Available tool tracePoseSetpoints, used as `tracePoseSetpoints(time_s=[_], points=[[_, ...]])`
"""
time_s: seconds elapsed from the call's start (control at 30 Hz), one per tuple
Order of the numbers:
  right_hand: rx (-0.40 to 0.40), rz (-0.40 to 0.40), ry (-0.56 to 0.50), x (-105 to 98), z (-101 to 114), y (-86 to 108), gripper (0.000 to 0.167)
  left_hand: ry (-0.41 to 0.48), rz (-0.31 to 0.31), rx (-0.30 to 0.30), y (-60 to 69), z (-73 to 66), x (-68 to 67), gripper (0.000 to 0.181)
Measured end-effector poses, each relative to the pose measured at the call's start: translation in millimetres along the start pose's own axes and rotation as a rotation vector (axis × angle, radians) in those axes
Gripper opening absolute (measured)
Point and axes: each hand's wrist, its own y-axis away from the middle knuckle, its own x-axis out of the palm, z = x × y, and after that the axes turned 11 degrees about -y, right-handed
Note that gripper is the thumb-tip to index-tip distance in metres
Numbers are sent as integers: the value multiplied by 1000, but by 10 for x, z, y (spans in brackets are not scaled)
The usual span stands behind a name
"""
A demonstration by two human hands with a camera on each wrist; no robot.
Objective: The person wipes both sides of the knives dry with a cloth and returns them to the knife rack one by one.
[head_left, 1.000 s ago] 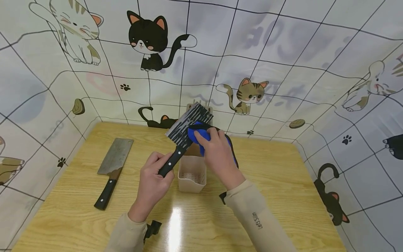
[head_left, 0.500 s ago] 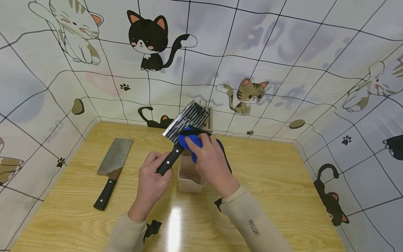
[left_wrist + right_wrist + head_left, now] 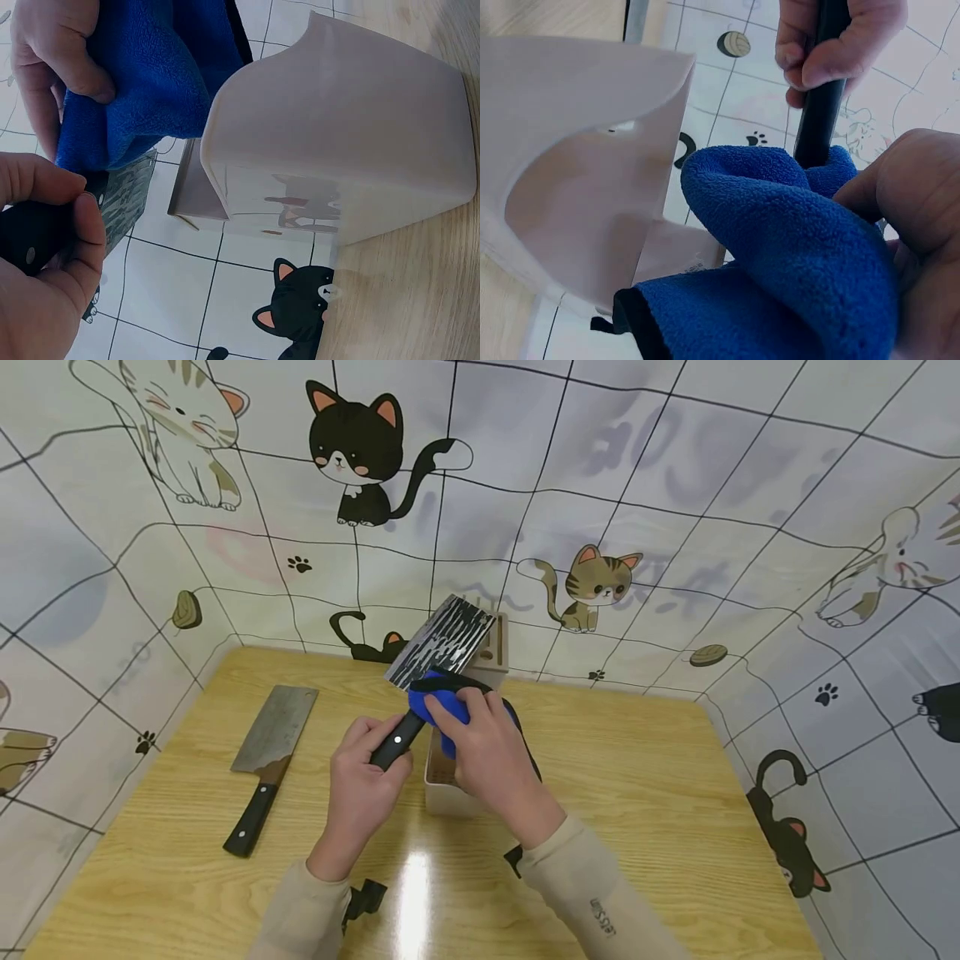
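Observation:
My left hand (image 3: 367, 785) grips the black riveted handle of a cleaver (image 3: 444, 642), whose blade tilts up and away to the right with dark streaks across it. My right hand (image 3: 491, 752) pinches a blue cloth (image 3: 442, 700) with black edging. In the head view the cloth lies over the lower blade, where it meets the handle. Seen from the right wrist, the folded cloth (image 3: 780, 225) covers the blade and only the handle (image 3: 821, 120) shows. A second cleaver (image 3: 272, 735), grey with a brown patch near its black handle, lies on the table at the left.
Below the hands a beige plastic holder (image 3: 450, 800) with an open front bin stands on the wooden table (image 3: 630, 760). Its slotted back part (image 3: 495, 647) rises behind the raised blade. A wall covering with cartoon cats (image 3: 356, 452) encloses the table's back and sides.
My right hand and the cloth have slid down and left along the blade to the handle end, uncovering more blade. The held cleaver has shifted slightly left; the other cleaver lies still.

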Motion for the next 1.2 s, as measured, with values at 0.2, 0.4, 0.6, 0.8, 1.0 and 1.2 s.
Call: tracePoseSetpoints(time_s=[0.2,0.4,0.6,0.8,1.0,1.2], points=[[-27,-32,-19,5,63,24,62,52,33,-86,-14,-15,-12,44],[-56,-65,-23,16,101,47,57,135,85,-233,-23,-63,-50,40],[-77,-90,-6,47,132,86,58,311,122,-399,-40,-99,-68,38],[-110,-73,22,64,184,113,61,495,128,-476,-65,-115,-79,30],[-105,-79,40,59,177,104,57,533,135,-492,-77,-128,-87,28],[-84,-98,57,32,102,71,56,535,171,-488,-70,-144,-107,32]])
